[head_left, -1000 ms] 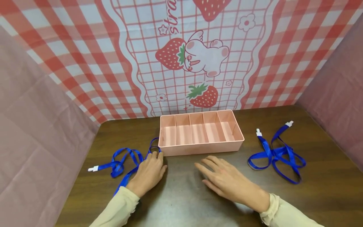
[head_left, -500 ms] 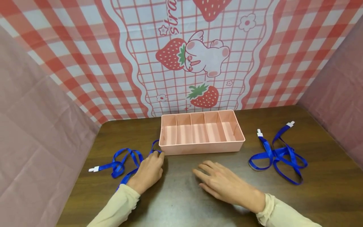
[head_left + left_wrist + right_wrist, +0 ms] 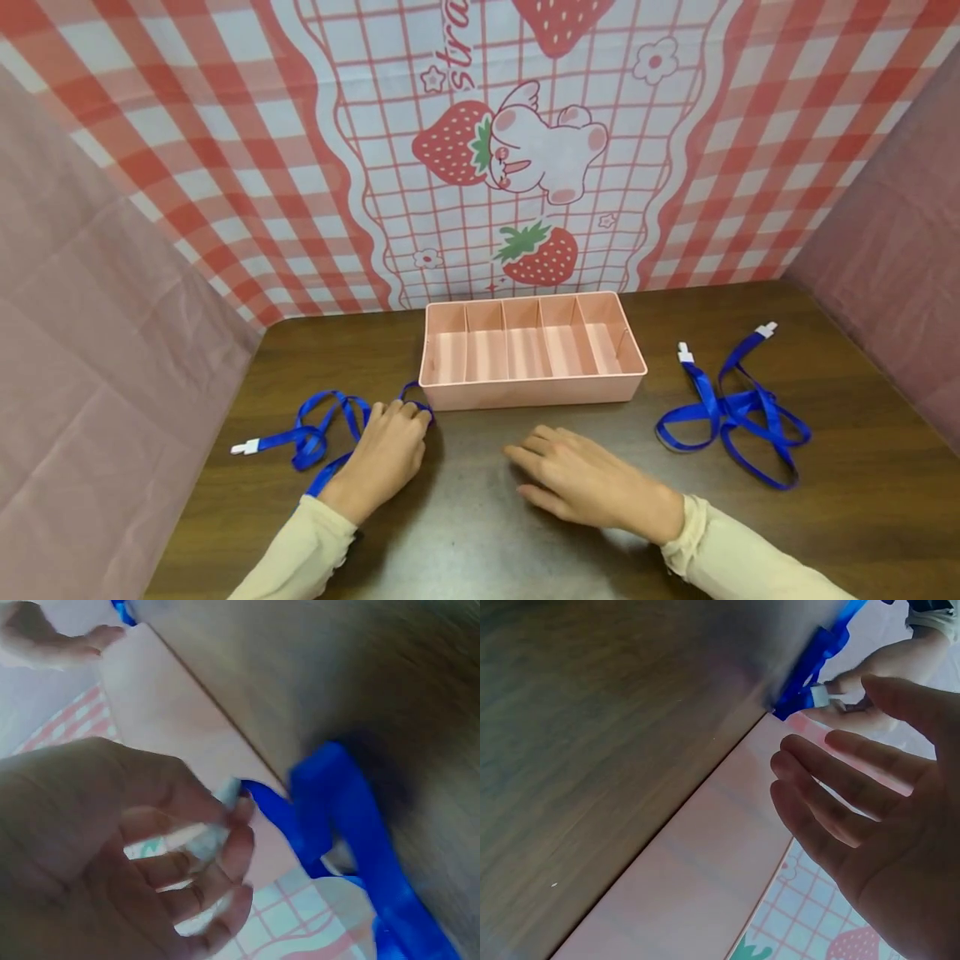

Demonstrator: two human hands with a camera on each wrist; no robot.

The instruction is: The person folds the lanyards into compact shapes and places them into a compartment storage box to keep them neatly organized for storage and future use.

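Observation:
My left hand (image 3: 381, 458) pinches a white clip (image 3: 208, 841) between thumb and fingers, seen blurred in the left wrist view. From the clip runs a flat blue lanyard (image 3: 367, 825). In the head view, its blue ribbon (image 3: 279, 437) lies in loose loops left of and partly under that hand, with another white clip (image 3: 246, 447) at the far left. My right hand (image 3: 581, 475) hovers low over the table, holding nothing, its fingers loosely extended. Just beyond both hands stands a pink box (image 3: 532, 393) divided into several compartments, all empty.
A second blue lanyard (image 3: 701, 392) with two white clips lies looped on the right of the brown wooden table (image 3: 480, 517). Behind the box hangs a red-and-white strawberry cloth (image 3: 540, 250). Pink fabric (image 3: 97, 350) walls both sides.
My left hand has drawn back slightly from the box's front left corner, pulling the ribbon with it. The right hand has drifted a little left.

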